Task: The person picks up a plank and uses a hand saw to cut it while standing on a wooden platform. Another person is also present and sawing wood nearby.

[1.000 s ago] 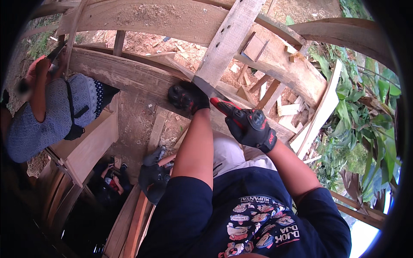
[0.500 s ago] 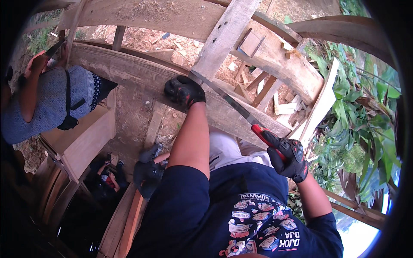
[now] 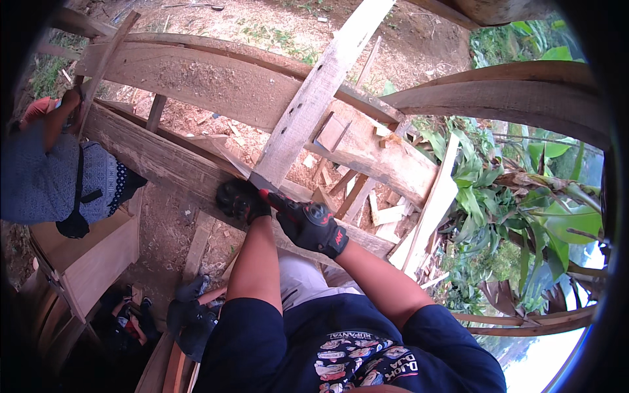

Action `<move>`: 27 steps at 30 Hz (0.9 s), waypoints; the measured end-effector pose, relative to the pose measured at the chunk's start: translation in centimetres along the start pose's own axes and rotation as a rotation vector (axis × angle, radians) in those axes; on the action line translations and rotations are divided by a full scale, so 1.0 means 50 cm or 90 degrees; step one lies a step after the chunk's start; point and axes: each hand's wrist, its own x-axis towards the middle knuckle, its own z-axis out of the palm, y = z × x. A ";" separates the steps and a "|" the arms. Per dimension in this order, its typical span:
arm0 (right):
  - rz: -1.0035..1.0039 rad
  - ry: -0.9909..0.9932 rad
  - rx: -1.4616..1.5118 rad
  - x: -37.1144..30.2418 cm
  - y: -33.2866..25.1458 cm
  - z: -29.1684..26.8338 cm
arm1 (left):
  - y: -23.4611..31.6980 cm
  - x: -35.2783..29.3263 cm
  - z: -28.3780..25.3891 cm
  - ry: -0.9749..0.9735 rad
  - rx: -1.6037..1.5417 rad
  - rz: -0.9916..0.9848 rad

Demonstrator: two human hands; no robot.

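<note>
My right hand [image 3: 308, 226], in a black glove with red marks, is wrapped round the red handle [image 3: 267, 195] of a handsaw. The saw's blade [image 3: 234, 162] shows beyond the lower end of a pale plank [image 3: 304, 105], with part of it hidden by the plank and my hands. That plank lies crosswise over two long wooden beams. My left hand [image 3: 242, 201], gloved in black, is closed over the nearer beam [image 3: 164, 150] beside the plank's end, close to my right hand. Its fingertips are partly hidden.
A farther beam [image 3: 196, 72] runs alongside, bearing a small wood block [image 3: 333, 131]. Offcuts [image 3: 386, 216] and sawdust lie below. A co-worker in a patterned blue top [image 3: 98, 177] stands at left, near a wooden box [image 3: 98, 268]. Other people are lower left. Leafy plants [image 3: 550, 209] grow at right.
My right hand has pushed the saw forward and left, from well right of the plank to right beside my left hand. My left hand stays at the beam; the view has shifted.
</note>
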 end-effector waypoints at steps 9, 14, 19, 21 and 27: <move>0.075 -0.101 -0.069 -0.237 -0.089 -0.249 | -0.028 -0.046 -0.034 0.209 -0.165 -0.082; 0.052 -0.114 -0.039 -0.023 -0.025 -0.052 | -0.046 -0.001 0.148 0.005 -0.100 -0.134; -0.054 -0.045 -0.010 0.117 0.025 0.067 | -0.098 0.010 0.264 0.108 0.020 0.073; 0.026 -0.096 -0.016 0.055 -0.001 0.008 | -0.096 -0.003 0.265 0.128 0.004 0.092; 0.069 -0.087 -0.074 -0.282 -0.028 -0.241 | -0.025 -0.044 -0.044 0.168 -0.258 -0.119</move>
